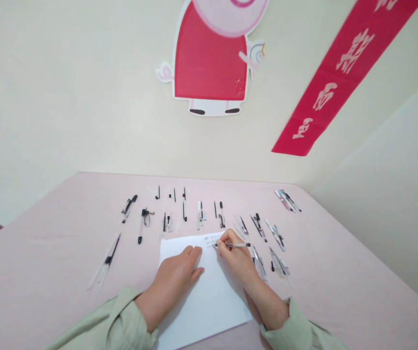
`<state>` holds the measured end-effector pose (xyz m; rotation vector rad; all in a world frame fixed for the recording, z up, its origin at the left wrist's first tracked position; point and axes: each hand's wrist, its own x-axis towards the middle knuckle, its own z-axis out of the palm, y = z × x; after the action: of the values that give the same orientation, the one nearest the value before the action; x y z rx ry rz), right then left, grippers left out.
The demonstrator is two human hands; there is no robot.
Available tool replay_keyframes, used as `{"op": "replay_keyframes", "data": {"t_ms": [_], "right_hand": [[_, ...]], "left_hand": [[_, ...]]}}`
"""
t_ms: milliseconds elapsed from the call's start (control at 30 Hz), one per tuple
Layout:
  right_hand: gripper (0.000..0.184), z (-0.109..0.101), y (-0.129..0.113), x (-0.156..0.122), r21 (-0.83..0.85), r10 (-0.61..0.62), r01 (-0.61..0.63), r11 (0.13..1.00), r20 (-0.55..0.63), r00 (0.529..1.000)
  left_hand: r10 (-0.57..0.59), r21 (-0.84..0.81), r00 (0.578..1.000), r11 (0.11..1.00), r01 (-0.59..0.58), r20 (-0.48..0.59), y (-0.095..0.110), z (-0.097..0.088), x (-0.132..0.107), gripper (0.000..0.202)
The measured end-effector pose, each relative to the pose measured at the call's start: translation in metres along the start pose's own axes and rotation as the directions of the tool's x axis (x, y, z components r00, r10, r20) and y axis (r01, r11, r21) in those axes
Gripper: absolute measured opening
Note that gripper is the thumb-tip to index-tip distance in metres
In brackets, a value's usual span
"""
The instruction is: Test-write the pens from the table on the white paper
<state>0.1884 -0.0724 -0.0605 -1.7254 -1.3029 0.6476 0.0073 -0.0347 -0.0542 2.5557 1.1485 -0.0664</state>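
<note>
A sheet of white paper (216,301) lies on the table in front of me, with a few short lines of small dark handwriting (211,239) near its top edge. My right hand (235,255) pinches a clear-barrelled pen (241,244), its tip at the writing and its dark end pointing right. Flat on the left part of the sheet rests my left hand (178,272), fingers stretched out and thumb apart, holding nothing.
Pens taken apart lie in groups across the pink tablecloth (41,262), such as a black refill with clear parts (107,260) on the left. Several pens (287,200) lie together at the back right. A red banner (325,97) and a cartoon cutout (211,63) hang on the wall.
</note>
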Motion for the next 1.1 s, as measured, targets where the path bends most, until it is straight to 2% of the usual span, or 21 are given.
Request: {"op": "replay_keyframes", "data": {"t_ms": [1100], "right_hand": [[0.013,0.0004,-0.0001,0.0004,0.015,-0.015,0.015,1.000,-0.019,1.000]], "left_hand": [[-0.012,-0.018,1.000,1.000,0.012,0.010,0.0002,0.0001,-0.0006,0.024]]}}
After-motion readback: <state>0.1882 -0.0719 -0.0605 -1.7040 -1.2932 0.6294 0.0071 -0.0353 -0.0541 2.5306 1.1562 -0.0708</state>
